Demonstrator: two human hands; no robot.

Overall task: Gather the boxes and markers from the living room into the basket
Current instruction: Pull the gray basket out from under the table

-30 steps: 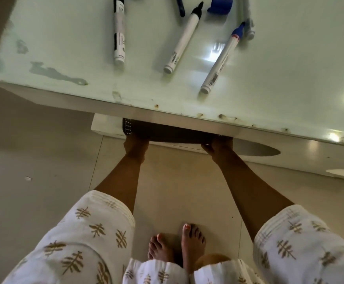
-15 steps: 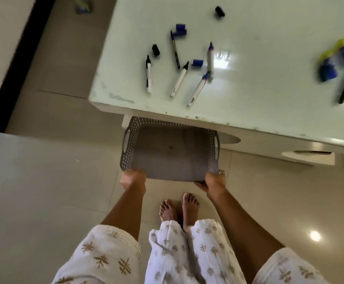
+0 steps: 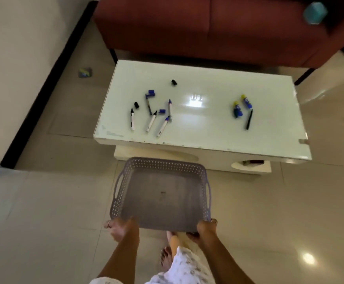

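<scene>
The basket (image 3: 160,193) was a shallow, grey-lilac plastic tray with perforated walls, a flat bare floor and a slot handle in each short side; nothing lay in it. It was held in the air over the tiled floor (image 3: 44,201), just in front of the low white table (image 3: 208,128) and nearer the person than the table's edge. The left hand (image 3: 119,229) gripped the basket's near left corner, fingers curled shut around the rim with a ring showing on one finger, and the right hand (image 3: 203,229) clasped the near right corner the same way, fingers wrapped under the edge. Both forearms reached forward and slightly inward from the bottom of the view. On the table's left half lay a loose cluster of markers (image 3: 152,124), several uncapped, with separate blue and black caps (image 3: 136,105) scattered among them; on the right half were two small blue bottles with yellow tops (image 3: 237,109) and a dark pen (image 3: 249,119). A red sofa (image 3: 208,27) stood behind the table. A teal object (image 3: 315,12) at the top right was blurred beyond telling, as was a small item (image 3: 85,72) on the floor by the wall. The fingertips under the basket were hidden.
</scene>
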